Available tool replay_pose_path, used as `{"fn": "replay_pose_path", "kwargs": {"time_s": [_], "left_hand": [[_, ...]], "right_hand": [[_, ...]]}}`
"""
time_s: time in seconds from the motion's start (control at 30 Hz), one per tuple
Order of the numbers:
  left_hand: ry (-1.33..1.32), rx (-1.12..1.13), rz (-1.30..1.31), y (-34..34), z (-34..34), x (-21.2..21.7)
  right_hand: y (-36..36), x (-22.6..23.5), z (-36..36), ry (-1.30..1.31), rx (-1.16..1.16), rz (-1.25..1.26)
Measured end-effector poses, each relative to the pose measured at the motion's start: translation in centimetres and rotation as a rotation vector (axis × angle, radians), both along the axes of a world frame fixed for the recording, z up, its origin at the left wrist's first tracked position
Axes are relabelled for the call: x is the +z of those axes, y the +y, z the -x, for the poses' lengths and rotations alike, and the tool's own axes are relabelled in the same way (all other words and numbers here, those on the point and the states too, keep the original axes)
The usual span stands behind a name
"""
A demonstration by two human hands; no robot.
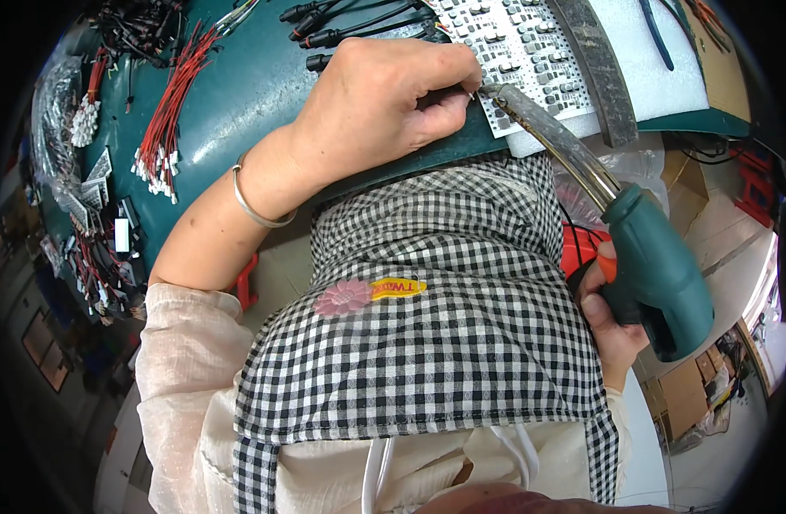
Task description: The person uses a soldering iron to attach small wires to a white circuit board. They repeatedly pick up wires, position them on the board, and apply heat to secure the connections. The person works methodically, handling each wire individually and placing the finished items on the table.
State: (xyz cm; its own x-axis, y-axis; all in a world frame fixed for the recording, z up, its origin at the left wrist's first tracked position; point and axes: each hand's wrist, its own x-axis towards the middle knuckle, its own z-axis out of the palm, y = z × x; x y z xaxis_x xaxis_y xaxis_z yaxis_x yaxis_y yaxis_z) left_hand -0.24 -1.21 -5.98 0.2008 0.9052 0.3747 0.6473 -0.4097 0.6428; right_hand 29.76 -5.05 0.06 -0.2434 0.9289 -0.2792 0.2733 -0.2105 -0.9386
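Note:
My right hand point(614, 324) is wrapped round the handle of a green soldering gun point(663, 270) with an orange trigger. The gun's long metal tip reaches up and left to the near left edge of a white circuit board panel point(530, 56), which carries many small dark and silver parts. At that same edge my left hand point(393, 98) is closed in a pinch, its fingertips almost touching the iron's tip. Whatever lies between those fingers is too small and hidden to name. Black cables with connectors point(350, 34) lie just behind my left hand.
A dark metal bar point(594, 73) lies across the panel's right side, on white foam point(659, 68). Red wires with white plugs point(166, 120) are bundled on the green table point(247, 94). More wires and small boards point(97, 193) sit at the left edge. A cardboard box point(684, 398) stands lower right.

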Motion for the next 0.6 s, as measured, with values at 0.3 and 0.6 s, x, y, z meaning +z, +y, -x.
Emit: {"fn": "replay_pose_path", "kwargs": {"time_s": [0.3, 0.6], "left_hand": [[0.016, -0.017, 0.010, 0.0, 0.0, 0.2], [0.037, -0.033, -0.035, 0.1, 0.2, -0.1]], "right_hand": [[0.6, -1.2, -1.8, -0.041, 0.116, -0.150], [1.8, 0.6, 0.7, 0.314, -0.119, -0.030]]}}
